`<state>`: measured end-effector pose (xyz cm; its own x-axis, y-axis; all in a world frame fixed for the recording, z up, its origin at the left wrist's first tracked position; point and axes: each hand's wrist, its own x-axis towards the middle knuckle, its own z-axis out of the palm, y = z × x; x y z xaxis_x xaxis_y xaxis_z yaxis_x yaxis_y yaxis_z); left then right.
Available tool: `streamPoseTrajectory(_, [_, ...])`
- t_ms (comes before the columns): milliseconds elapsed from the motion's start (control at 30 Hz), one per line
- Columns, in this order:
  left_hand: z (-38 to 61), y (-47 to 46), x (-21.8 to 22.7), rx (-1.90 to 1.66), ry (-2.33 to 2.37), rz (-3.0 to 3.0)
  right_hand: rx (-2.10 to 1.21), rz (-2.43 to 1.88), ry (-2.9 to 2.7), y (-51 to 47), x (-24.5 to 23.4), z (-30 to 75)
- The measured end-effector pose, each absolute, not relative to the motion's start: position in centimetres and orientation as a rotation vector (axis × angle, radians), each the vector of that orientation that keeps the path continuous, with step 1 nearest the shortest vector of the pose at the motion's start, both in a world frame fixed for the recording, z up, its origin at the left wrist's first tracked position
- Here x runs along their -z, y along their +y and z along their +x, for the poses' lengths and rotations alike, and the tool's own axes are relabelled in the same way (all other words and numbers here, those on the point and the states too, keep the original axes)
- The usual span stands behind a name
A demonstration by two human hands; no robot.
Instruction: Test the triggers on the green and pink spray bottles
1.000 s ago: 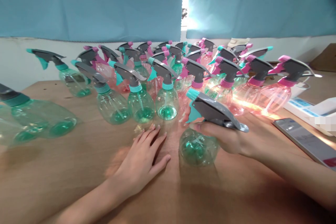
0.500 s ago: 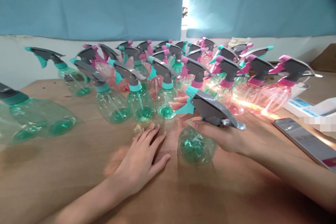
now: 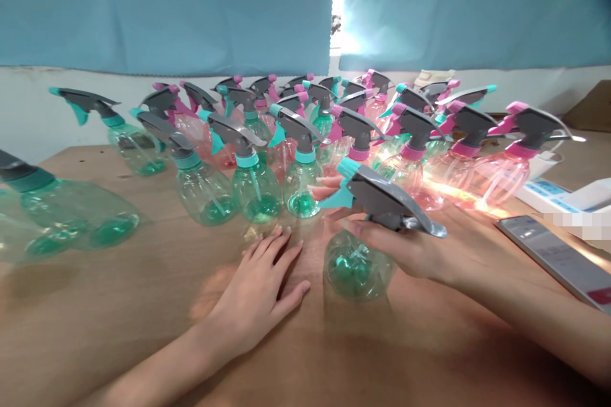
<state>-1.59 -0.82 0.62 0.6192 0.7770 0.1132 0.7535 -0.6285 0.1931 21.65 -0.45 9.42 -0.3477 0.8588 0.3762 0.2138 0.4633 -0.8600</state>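
My right hand (image 3: 405,245) is closed round the neck of a green spray bottle (image 3: 358,267) with a grey and teal trigger head. Its base is at the tabletop, and its nozzle points to the left. Flat on the wooden table (image 3: 267,369) lies my left hand (image 3: 258,286), fingers stretched out and holding nothing. Just beyond its fingertips stand a green spray bottle (image 3: 258,194) and another green spray bottle (image 3: 303,187). The neck of the held bottle is mostly hidden by my fingers and its head.
Several green and pink spray bottles (image 3: 501,172) stand in rows across the back. A green bottle (image 3: 76,213) is at the left edge. To the right lie a phone (image 3: 548,261) and a white and blue box (image 3: 548,194). Blue blinds (image 3: 167,6) hang behind.
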Motion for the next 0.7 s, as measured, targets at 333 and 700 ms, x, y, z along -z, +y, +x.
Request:
streamPoseTrajectory(333, [-1.48,-0.75,-0.55,-0.238,1.291,2.739,-0.957,-0.88,-1.781,-0.29,-9.12,21.77])
streamPoseTrajectory(700, [-1.51,-0.87,-0.63,-0.227,1.305,2.732,-0.902,-0.917,-1.8,-0.55,-9.61,21.68])
